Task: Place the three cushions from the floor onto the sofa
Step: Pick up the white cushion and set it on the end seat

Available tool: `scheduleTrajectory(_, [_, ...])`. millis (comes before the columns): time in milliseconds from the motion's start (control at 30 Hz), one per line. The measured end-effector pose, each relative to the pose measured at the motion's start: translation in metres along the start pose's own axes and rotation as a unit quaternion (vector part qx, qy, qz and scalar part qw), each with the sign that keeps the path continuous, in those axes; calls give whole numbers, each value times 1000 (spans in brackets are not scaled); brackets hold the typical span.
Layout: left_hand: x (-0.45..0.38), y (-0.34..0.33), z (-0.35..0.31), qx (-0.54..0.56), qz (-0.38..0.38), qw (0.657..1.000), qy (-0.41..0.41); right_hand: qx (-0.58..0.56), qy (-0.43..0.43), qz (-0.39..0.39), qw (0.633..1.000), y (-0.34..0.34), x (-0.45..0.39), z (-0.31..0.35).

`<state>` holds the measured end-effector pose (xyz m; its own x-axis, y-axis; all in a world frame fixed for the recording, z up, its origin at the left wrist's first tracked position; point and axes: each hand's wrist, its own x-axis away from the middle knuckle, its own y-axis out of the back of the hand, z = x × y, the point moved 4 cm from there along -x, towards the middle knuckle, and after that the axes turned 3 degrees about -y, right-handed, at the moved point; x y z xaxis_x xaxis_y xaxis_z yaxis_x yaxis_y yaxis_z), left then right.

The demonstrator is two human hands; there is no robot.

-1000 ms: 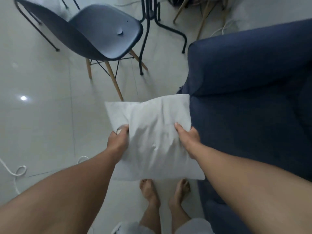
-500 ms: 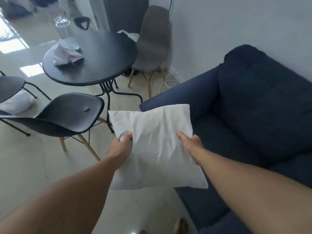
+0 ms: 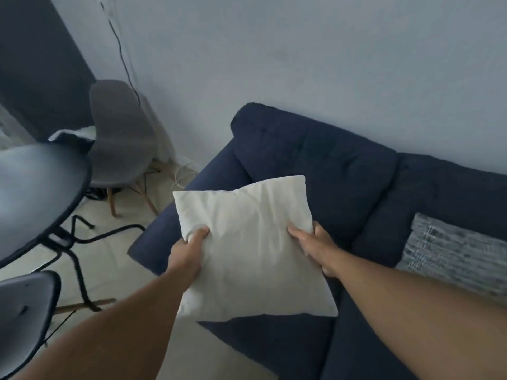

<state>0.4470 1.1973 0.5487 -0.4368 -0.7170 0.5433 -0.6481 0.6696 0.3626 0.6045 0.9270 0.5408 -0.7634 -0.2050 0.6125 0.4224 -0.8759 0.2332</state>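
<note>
A white square cushion (image 3: 249, 242) hangs in the air over the left end of the dark blue sofa (image 3: 323, 165). My left hand (image 3: 189, 252) pinches its left edge and my right hand (image 3: 315, 248) grips its right edge. The cushion covers part of the sofa's seat and left armrest. A grey patterned cushion (image 3: 452, 248) lies on the sofa seat at the right.
A round black table (image 3: 35, 193) stands at the left, with a black chair (image 3: 22, 311) in front of it and a grey chair (image 3: 120, 138) by the wall. Cables (image 3: 183, 174) lie on the floor beside the sofa's armrest.
My view has risen from the floor to the sofa and wall. The cushion, held in both hands, has moved right and now hangs over the sofa's left end. The grey cushion has come into view.
</note>
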Motion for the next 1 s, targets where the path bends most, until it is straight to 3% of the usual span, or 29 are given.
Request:
scheduleTrajectory(200, [-25,-92,-57,-41,85,995,-42,-61,-25,-67,996,72,-33,1])
scheduleTrajectory(433, [-58,-160,-80,-35,171,985,18,-112,-50,-108,987,113,-57,-14])
scheduleTrajectory(633, [-97,-185,-73,-55,230,968,83,-144,-89,-130,977,105,-75,-40])
scheduleTrajectory(1000, [-193,-213,-79,-65,359,925,107,-166,-145,-194,956,59,-117,-45])
